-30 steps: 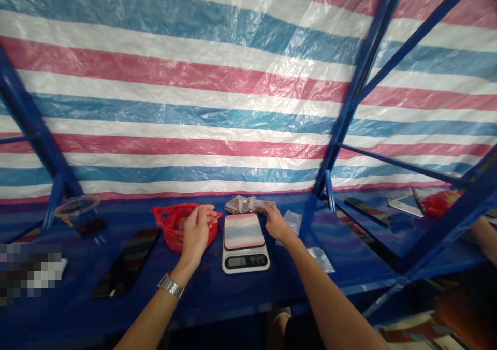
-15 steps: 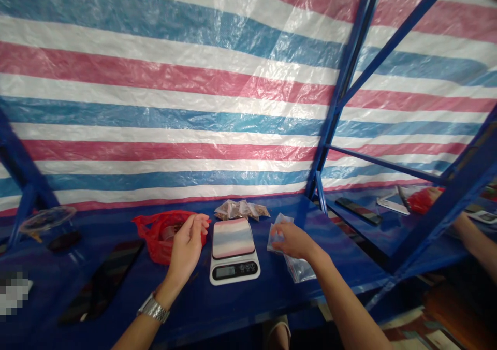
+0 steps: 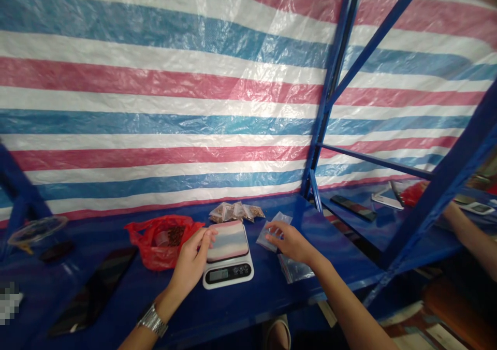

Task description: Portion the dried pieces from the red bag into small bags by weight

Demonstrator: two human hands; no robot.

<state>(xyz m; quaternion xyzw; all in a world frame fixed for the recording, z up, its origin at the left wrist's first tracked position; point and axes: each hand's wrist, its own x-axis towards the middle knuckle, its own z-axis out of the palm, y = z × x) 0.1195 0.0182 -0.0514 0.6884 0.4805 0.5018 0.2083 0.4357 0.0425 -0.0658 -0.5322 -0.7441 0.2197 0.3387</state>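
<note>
My left hand (image 3: 196, 247) is loosely closed, thumb against curled fingers, at the left edge of a white digital scale (image 3: 229, 275). Whatever it may hold is hidden. The scale's shiny plate bears nothing. My right hand (image 3: 290, 240) has its fingers bent in on a small clear zip bag (image 3: 265, 238), right of the scale. Below that hand lies a stack of clear zip bags (image 3: 295, 271). A red plastic bag (image 3: 159, 259), open at the top, holds small brown bits and a clear cup. Behind the scale lie several filled small bags (image 3: 236, 212).
A dark phone (image 3: 95, 290) and a clear round lid-like piece (image 3: 37, 232) lie at left. Blue metal posts (image 3: 322, 112) divide the blue table at right. Beyond them are another phone (image 3: 353, 208) and a co-worker's arm (image 3: 466, 231). A striped sheet (image 3: 174, 106) hangs behind.
My left hand has moved right, from over the red bag to the scale's edge, uncovering the bag's contents. My right hand stays by the small zip bag, which has shifted slightly left. The view has turned a little.
</note>
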